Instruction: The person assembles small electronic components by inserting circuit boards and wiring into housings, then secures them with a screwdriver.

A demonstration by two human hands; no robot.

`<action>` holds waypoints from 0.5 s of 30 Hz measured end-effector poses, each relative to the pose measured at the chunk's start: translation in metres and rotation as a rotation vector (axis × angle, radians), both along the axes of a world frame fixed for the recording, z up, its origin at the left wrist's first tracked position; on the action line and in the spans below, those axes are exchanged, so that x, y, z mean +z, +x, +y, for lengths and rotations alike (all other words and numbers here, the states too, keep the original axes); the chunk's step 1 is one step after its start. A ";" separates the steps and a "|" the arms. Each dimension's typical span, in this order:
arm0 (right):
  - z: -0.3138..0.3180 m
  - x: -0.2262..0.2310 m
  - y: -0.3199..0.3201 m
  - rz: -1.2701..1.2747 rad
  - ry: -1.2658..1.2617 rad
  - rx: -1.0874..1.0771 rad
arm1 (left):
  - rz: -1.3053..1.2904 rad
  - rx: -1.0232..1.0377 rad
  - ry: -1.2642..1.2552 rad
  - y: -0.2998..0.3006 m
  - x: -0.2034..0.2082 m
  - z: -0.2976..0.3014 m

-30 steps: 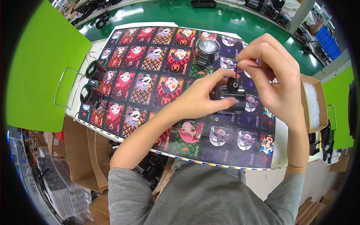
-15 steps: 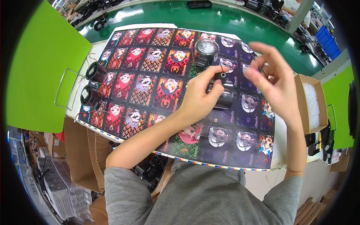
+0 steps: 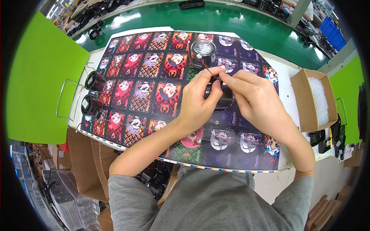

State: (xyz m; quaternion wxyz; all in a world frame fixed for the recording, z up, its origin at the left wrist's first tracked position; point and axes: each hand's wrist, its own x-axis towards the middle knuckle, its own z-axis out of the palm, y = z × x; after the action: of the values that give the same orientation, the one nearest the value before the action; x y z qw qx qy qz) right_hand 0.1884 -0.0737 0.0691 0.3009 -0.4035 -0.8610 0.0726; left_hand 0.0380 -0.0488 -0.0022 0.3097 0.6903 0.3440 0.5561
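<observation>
My left hand (image 3: pixel 198 102) grips a small black cylindrical part (image 3: pixel 221 96) over the printed mat (image 3: pixel 146 88). My right hand (image 3: pixel 254 102) meets it from the right, its fingertips pinching a thin red wire (image 3: pixel 208 69) at the top of the part. The wire runs up toward a round lens unit with a clear dome (image 3: pixel 203 52), which stands on the mat just beyond the hands. Most of the black part is hidden by my fingers.
Two more black cylindrical parts (image 3: pixel 92 92) lie at the mat's left edge. An open cardboard box of white pieces (image 3: pixel 314 100) stands at the right. Green panels (image 3: pixel 38 77) flank the table, and a green strip (image 3: pixel 231 23) runs behind it. Boxes sit below.
Both hands and the black part have shifted left and closer to the domed unit. My right hand, which had lifted away with spread fingers, has come back down onto the wire.
</observation>
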 end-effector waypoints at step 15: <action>-0.002 0.001 -0.008 -0.074 0.035 -0.139 | -0.012 0.014 -0.099 0.000 0.005 -0.003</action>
State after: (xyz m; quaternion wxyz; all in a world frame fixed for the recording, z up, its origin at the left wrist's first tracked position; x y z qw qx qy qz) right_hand 0.1803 -0.0758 0.0700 0.2801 -0.4592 -0.8427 0.0216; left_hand 0.0380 -0.0513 0.0024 0.3417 0.6684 0.3739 0.5446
